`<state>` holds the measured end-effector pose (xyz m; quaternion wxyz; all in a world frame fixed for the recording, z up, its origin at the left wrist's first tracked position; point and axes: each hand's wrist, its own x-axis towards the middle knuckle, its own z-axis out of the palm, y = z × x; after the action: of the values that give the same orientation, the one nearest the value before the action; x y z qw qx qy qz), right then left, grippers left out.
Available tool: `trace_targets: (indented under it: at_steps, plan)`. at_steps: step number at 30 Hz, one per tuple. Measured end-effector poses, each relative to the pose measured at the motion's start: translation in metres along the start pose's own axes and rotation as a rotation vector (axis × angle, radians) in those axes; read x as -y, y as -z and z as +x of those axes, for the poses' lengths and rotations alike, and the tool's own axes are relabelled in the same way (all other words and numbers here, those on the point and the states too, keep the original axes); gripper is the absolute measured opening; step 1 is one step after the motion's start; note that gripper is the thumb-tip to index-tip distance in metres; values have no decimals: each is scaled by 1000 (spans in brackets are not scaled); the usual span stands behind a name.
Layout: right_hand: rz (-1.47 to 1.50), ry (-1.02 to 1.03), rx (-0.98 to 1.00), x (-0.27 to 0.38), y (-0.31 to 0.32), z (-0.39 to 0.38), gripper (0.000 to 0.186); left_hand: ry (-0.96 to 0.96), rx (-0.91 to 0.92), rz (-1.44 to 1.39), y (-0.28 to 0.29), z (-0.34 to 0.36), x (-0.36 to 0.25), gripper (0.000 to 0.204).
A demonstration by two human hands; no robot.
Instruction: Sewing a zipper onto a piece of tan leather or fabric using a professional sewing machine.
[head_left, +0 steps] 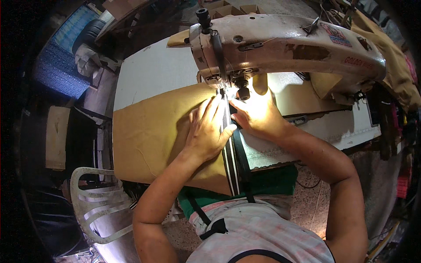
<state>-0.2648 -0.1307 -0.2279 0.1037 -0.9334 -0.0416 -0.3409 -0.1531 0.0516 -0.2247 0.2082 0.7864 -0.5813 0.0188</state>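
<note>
Cluttered workshop, white sewing table [153, 74] under lamp glare | tan fabric [149, 136] spread flat, black striped strap [231, 153] along its right edge, running under sewing machine [285, 44] needle | left hand [208, 131] open, palm pressing fabric beside strap | right hand [256, 115] fingers pinching strap edge near presser foot | white plastic chair [98, 206] lower left.
</note>
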Motion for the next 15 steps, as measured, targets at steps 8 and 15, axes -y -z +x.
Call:
trace_targets:
  at_steps: [8,15]
  plan:
    - [35,-27,25,1,-3,-1,39,35,-34,14,0,3,-17,70]
    - [68,-70,46,1,-3,-3,45,95,-96,-10,0,19,-16,24]
